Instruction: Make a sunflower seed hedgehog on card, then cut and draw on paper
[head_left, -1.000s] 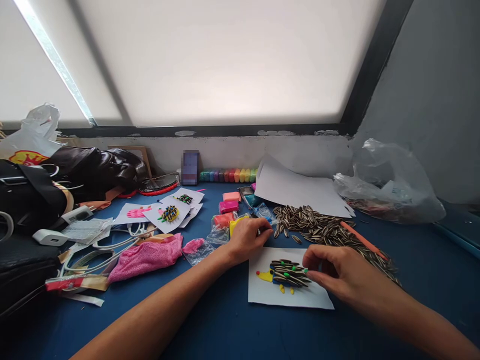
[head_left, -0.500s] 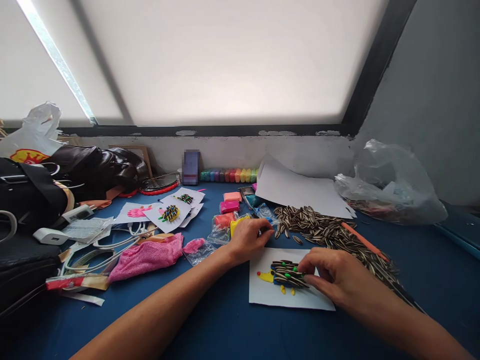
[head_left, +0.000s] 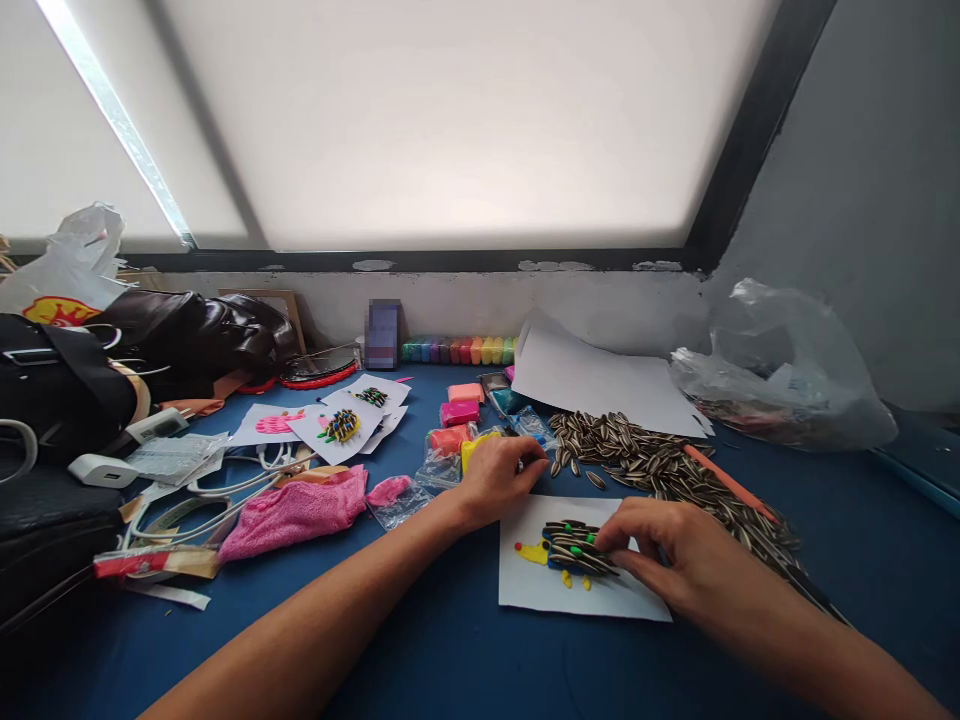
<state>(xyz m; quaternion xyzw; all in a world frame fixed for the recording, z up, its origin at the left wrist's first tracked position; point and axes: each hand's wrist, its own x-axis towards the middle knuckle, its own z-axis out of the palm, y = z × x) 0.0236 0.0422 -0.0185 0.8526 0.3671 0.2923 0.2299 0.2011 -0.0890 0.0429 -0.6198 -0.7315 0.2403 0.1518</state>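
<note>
A white card (head_left: 525, 590) lies in front of me. On it is a hedgehog figure with a yellow clay snout (head_left: 534, 552), a red nose, yellow feet and a blue clay body. Striped sunflower seeds (head_left: 577, 535) cover its back, dotted with green clay bits (head_left: 577, 550). My right hand (head_left: 660, 545) is closed at the fingertips against the right end of the seeds; whatever is between them is hidden. Just beyond the card's upper left edge rests my left hand (head_left: 501, 475), fingers curled together beside the clay packets. What it may hold cannot be made out.
Loose sunflower seeds (head_left: 645, 450) lie in a pile behind the card, with an orange stick (head_left: 731, 483) across them. Clay packets (head_left: 459, 412), finished cards (head_left: 341, 432), a pink cloth (head_left: 300, 515) and white cables surround the left side. White sheets (head_left: 592, 375) stand behind.
My right fingertips have settled slightly on the seeds, and a green bit that showed beside them is now covered. My left hand stays in place.
</note>
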